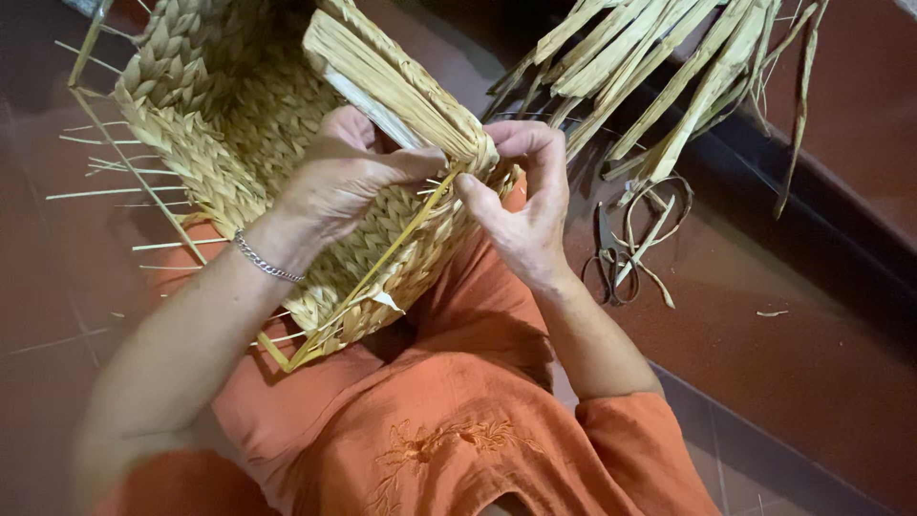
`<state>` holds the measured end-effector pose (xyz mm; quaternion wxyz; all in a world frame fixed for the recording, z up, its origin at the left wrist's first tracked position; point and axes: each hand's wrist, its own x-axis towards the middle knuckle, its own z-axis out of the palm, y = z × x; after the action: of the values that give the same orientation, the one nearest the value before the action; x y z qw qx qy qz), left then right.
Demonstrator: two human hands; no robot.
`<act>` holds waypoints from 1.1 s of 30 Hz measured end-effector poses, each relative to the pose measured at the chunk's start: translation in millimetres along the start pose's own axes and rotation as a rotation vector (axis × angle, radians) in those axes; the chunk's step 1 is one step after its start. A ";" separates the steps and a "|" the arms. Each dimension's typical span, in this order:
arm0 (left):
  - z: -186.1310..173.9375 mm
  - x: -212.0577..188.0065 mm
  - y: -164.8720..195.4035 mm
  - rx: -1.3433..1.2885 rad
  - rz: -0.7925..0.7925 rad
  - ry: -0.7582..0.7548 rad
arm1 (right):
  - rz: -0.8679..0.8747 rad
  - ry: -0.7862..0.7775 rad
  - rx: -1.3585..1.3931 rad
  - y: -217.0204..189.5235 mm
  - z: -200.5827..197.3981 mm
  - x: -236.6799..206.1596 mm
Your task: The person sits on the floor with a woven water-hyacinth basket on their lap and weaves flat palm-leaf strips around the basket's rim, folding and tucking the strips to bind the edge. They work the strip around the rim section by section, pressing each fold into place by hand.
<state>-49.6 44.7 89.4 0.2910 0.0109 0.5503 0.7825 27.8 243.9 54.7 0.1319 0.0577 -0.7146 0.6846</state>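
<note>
A woven straw basket (220,124) lies tilted on my lap, its opening facing up and left. My left hand (344,177) presses on the basket's near rim, thumb stretched toward a bundle of flat straw strands (401,86). My right hand (521,191) pinches those strands where they meet the rim, fingers curled over them. A thin yellow frame rod (382,258) runs diagonally under both hands. A silver bracelet (263,260) circles my left wrist.
Loose dried straw strips (659,67) lie spread on the red-brown floor at the upper right. Dark scissors (607,250) and curled straw scraps rest beside my right hand. Thin stakes (105,191) stick out from the basket's left side. My orange clothing (449,420) fills the foreground.
</note>
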 end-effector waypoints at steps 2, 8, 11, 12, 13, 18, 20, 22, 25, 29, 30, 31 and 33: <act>1.8 -0.7 -0.7 0.049 0.058 -0.049 | -0.032 -0.003 -0.010 -0.9 0.0 -1.8; 3.7 -1.2 0.2 0.248 0.093 -0.096 | -0.149 -0.030 -0.157 -6.0 0.1 -4.9; 4.1 2.0 1.4 0.220 0.118 -0.125 | -0.199 -0.038 -0.243 -8.7 -0.1 -3.4; 3.9 3.4 1.9 0.190 0.136 -0.142 | -0.229 -0.037 -0.281 -9.5 -0.2 -2.3; 3.5 4.4 2.0 0.156 0.132 -0.109 | -0.259 -0.036 -0.319 -10.3 -0.2 -1.1; -1.0 3.3 -3.8 0.026 0.002 0.009 | -0.391 -0.005 -0.494 -16.7 0.1 2.6; -2.8 2.4 -8.2 0.024 -0.009 -0.020 | -0.478 0.000 -0.627 -21.0 -2.4 4.5; -4.3 2.3 -11.8 0.039 -0.035 -0.049 | -0.559 0.002 -0.784 -26.4 -6.5 4.7; -4.0 4.8 -13.6 0.084 -0.070 -0.091 | -0.700 0.001 -0.850 -30.2 -7.4 5.7; 0.3 4.5 -8.9 0.126 -0.066 -0.108 | -0.724 0.000 -0.822 -23.2 0.5 9.1; 1.6 2.9 -7.0 0.136 -0.064 -0.108 | -0.698 0.007 -0.781 -18.5 3.0 12.4; 2.3 0.3 -5.0 0.263 -0.119 -0.071 | -0.674 0.013 -0.740 -14.8 3.1 14.1; 1.2 -9.0 -1.2 0.518 -0.234 0.004 | -0.415 -0.084 -0.410 -10.4 -5.0 13.0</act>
<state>-41.2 41.8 91.5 0.3659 0.0197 0.7301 0.5768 18.6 249.5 68.4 0.2483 0.2030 -0.8157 0.4815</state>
